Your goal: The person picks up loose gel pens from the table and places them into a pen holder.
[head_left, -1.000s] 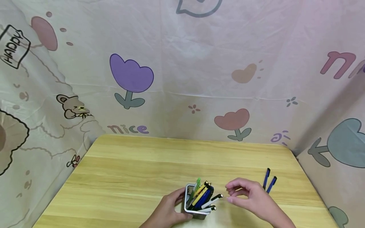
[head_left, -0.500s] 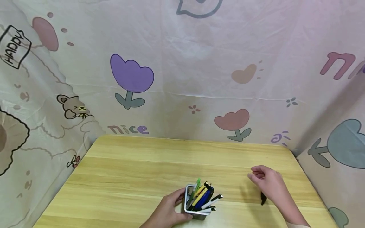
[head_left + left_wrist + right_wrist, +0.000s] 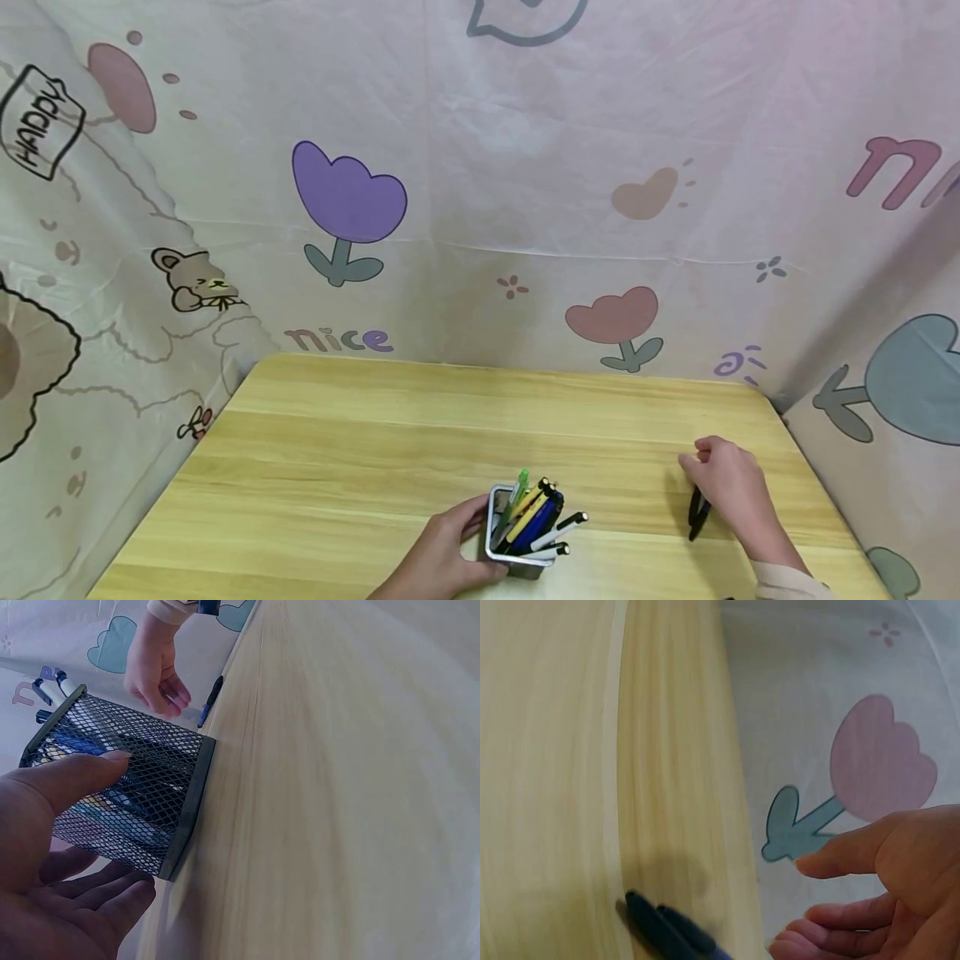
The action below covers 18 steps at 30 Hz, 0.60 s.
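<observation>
My left hand [image 3: 446, 546] holds a black wire-mesh pen holder [image 3: 525, 568] with a silvery rim, thumb along one side. In the left wrist view that thumb lies across the mesh wall [image 3: 154, 799]. The holder contains several pens: a green one [image 3: 520, 483], yellow ones [image 3: 527, 510], blue ones [image 3: 538, 523] and white ones with black ends [image 3: 558, 530]. To the right, my right hand [image 3: 731, 483] hovers over two blue pens [image 3: 699, 510] with dark ends, partly hidden beneath it. The right wrist view has its thumb and bent fingers [image 3: 840, 855] apart, holding nothing, with the dark pen ends [image 3: 664, 926] nearby.
Both hands work over a light wood-grain table [image 3: 360, 450]. A patterned cloth [image 3: 480, 192] with flowers and lettering hangs behind it and along both sides.
My right hand has moved right and away from beside the pen holder to above the loose blue pens. The left hand and the pen holder have stayed in place.
</observation>
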Each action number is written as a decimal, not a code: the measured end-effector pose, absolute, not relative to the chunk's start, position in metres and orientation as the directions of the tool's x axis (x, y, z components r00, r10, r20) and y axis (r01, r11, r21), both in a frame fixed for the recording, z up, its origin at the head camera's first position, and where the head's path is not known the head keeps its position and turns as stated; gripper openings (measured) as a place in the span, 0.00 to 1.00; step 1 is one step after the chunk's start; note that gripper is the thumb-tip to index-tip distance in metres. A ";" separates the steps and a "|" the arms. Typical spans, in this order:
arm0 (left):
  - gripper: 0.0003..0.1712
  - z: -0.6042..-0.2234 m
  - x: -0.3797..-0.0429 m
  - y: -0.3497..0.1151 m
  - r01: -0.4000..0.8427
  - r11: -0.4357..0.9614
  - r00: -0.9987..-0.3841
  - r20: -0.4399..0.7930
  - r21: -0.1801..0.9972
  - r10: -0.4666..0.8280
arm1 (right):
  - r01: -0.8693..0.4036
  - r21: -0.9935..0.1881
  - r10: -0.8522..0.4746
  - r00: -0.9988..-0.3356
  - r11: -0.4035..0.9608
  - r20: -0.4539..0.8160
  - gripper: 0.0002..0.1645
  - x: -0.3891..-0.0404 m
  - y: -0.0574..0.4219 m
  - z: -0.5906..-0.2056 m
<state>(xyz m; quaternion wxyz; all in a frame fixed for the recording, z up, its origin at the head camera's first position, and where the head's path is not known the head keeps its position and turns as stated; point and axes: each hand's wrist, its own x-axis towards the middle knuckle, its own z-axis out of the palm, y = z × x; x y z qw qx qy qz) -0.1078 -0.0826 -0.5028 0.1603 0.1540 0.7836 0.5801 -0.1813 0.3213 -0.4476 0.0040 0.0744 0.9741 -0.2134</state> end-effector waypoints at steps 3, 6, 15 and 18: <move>0.51 -0.503 -0.108 -0.083 0.059 0.279 -0.900 -0.070 0.958 0.430 | 0.171 -0.394 0.154 -0.985 0.903 -0.073 0.33 -0.186 0.329 -0.450; 0.51 -0.502 -0.108 -0.083 0.054 0.280 -0.900 -0.075 0.958 0.430 | 0.188 -0.386 0.169 -0.982 0.903 -0.085 0.33 -0.190 0.336 -0.453; 0.51 -0.502 -0.108 -0.083 0.049 0.286 -0.900 -0.081 0.957 0.428 | 0.250 -0.382 0.213 -0.967 0.889 -0.137 0.25 -0.194 0.345 -0.463; 0.51 -0.502 -0.108 -0.083 0.046 0.285 -0.901 -0.084 0.958 0.426 | 0.271 -0.381 0.226 -0.961 0.884 -0.160 0.24 -0.195 0.346 -0.465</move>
